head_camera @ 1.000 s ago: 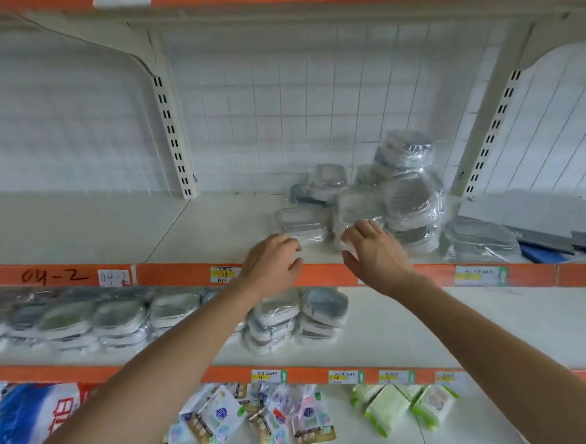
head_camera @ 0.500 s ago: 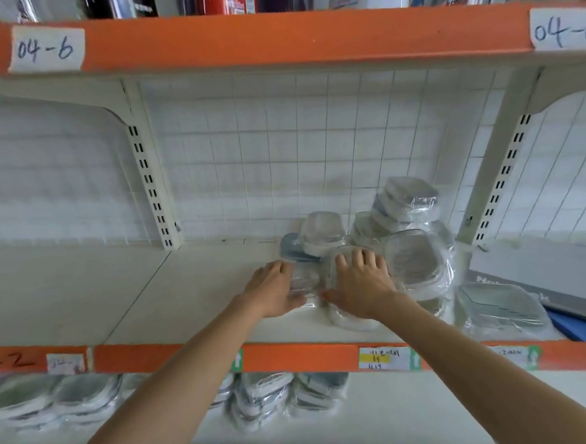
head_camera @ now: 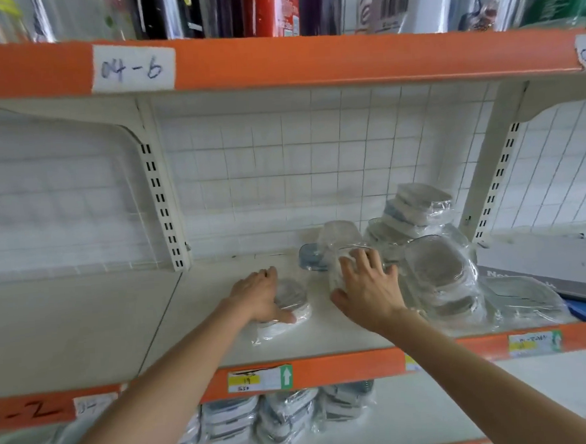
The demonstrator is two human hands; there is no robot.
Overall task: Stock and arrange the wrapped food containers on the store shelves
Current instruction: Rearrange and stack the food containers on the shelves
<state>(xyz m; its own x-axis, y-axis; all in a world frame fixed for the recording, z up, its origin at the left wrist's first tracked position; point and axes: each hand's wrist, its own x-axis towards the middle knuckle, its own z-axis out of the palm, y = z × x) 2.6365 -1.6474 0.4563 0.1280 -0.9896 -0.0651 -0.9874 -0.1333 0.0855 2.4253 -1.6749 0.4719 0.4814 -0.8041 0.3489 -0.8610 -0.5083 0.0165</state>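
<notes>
My left hand [head_camera: 260, 297] grips a small stack of wrapped containers [head_camera: 291, 307] lying on the white shelf [head_camera: 220, 295], set apart to the left of the pile. My right hand [head_camera: 367, 286] lies on a clear wrapped container [head_camera: 339, 270] at the pile's left edge, fingers spread over its top and thumb against its near side. Behind it sit a blue-lidded pack [head_camera: 309, 257] and an upright clear pack [head_camera: 340, 231]. A large wrapped stack [head_camera: 439, 274] stands to the right, with a taller tilted stack [head_camera: 414, 207] behind it and a flat pack [head_camera: 519, 297] further right.
The shelf's left half is bare up to the slotted upright [head_camera: 161, 202]. Grey and blue flat boxes [head_camera: 545, 268] lie at far right. The orange shelf edge [head_camera: 328, 367] carries price tags. More wrapped containers [head_camera: 286, 418] fill the shelf below. Packaged goods stand on the shelf above.
The view has risen to the middle shelf. My left hand has drawn its small stack leftward, away from the pile. My right hand has stayed on the clear container.
</notes>
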